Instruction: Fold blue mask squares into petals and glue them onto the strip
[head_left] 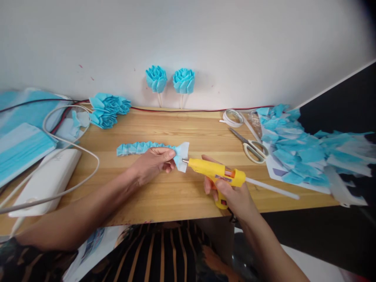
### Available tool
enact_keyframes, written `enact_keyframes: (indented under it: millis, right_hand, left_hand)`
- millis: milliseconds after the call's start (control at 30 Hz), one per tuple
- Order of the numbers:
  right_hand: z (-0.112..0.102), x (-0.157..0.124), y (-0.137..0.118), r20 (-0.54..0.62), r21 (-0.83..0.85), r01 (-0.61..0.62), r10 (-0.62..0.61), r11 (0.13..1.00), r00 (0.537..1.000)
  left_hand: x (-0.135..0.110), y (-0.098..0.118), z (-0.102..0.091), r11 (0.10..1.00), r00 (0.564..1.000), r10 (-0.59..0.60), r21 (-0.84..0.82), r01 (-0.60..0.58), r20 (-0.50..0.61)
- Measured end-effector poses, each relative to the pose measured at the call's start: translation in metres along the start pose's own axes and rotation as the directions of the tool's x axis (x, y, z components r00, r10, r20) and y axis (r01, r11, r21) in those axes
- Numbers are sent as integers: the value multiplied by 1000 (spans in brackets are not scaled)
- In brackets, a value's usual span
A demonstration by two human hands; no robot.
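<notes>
My left hand (pixel 157 162) pinches the right end of a strip of folded blue paper petals (pixel 138 148), which stretches left across the wooden table. A pale, flared end piece (pixel 182 156) sticks out past my thumb. My right hand (pixel 227 192) is wrapped around a yellow hot glue gun (pixel 210 169), with the fingers at its trigger. The metal nozzle meets, or nearly meets, the flared piece. Out of the gun's back runs a long white glue stick (pixel 273 188).
Scissors (pixel 249 147) and a tape roll (pixel 233 118) lie right of centre. Loose blue petals (pixel 296 152) are heaped at the right. Two blue flowers on sticks (pixel 183 81) lean on the wall. More flowers (pixel 107 109), a white power strip (pixel 48 182) and cables occupy the left.
</notes>
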State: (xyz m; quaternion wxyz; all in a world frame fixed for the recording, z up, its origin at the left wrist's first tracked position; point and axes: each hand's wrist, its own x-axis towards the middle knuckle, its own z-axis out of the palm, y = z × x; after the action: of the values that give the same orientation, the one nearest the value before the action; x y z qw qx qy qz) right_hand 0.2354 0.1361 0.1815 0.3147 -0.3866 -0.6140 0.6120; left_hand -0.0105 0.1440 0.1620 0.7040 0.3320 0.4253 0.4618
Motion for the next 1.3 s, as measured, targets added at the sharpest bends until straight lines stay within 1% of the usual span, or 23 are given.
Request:
enact_keyframes:
  millis: [67,133,167,200,233,300,333,367,467,500,567,633,667,700,733,767,800,833,900,967,1067,1167,1300]
  right_hand:
    - [0,-2,-3,-14,-74,10,-11,997,1000]
    - [-3,-5,-6,-25,-253,52,-60,966,998]
    - [-5,-7,-8,-8,-375,102,-113,922,994]
    - [-9,-8,-9,29,-495,171,-181,852,983]
    - [-13,-8,-10,79,-599,248,-252,762,965]
    - [-25,-5,-10,168,-740,358,-359,569,918]
    - [-33,0,-9,180,-796,363,-383,485,906]
    - [-41,5,-6,169,-850,332,-386,409,907]
    - [-71,24,3,80,-966,153,-321,210,944]
    - [-81,30,5,70,-979,122,-289,164,955]
    - [-99,37,5,100,-984,127,-210,123,973]
    - [-105,38,-3,122,-977,150,-180,152,976]
    - [-103,37,-10,113,-968,152,-192,199,975]
    - [-96,36,-16,89,-951,147,-217,272,972]
    - [-85,35,-22,56,-917,144,-237,373,970]
    - [-72,36,-27,26,-851,142,-230,506,973]
    - [-56,37,-30,21,-764,145,-201,629,979]
    - [-39,40,-31,47,-674,166,-182,720,982]
    - [-9,48,-28,76,-523,202,-191,828,979]
    - [14,58,-23,109,-399,209,-180,893,978]
    - [32,70,-19,127,-284,166,-134,944,983]
    - [37,76,-18,96,-237,162,-143,958,985]
    - [38,82,-15,72,-237,179,-167,955,983]
  left_hand:
    - [0,0,0,1000,1000,5,-3,-5,0]
    - [0,-1,0,1000,1000,10,-7,-10,-7]
    - [0,-1,0,1000,1000,16,-13,-16,-17]
    - [1,0,-1,999,999,26,-22,-27,-31]
    - [1,0,-1,999,998,39,-35,-41,-49]
    - [2,1,-3,996,995,66,-62,-70,-79]
    - [2,1,-4,994,993,75,-73,-82,-87]
    - [3,2,-4,993,992,82,-82,-90,-93]
    - [3,3,-4,990,991,91,-101,-101,-100]
    - [3,4,-3,989,990,94,-103,-104,-103]
    - [2,4,-2,990,990,95,-95,-106,-107]
    - [1,4,1,991,988,99,-74,-108,-118]
    - [1,4,2,992,986,104,-61,-113,-127]
    - [1,4,3,992,984,112,-47,-119,-137]
    - [0,4,4,991,981,122,-30,-128,-149]
    - [0,4,4,991,978,134,-8,-137,-161]
    - [-1,4,5,989,975,147,20,-145,-169]
    - [-1,4,5,987,972,161,53,-154,-173]
    - [-2,4,6,976,966,196,126,-176,-169]
    - [-3,5,6,961,960,231,188,-201,-156]
    - [-4,6,5,943,953,266,246,-225,-147]
    - [-4,7,5,931,945,284,281,-232,-161]
    - [-4,7,5,910,935,309,340,-237,-175]
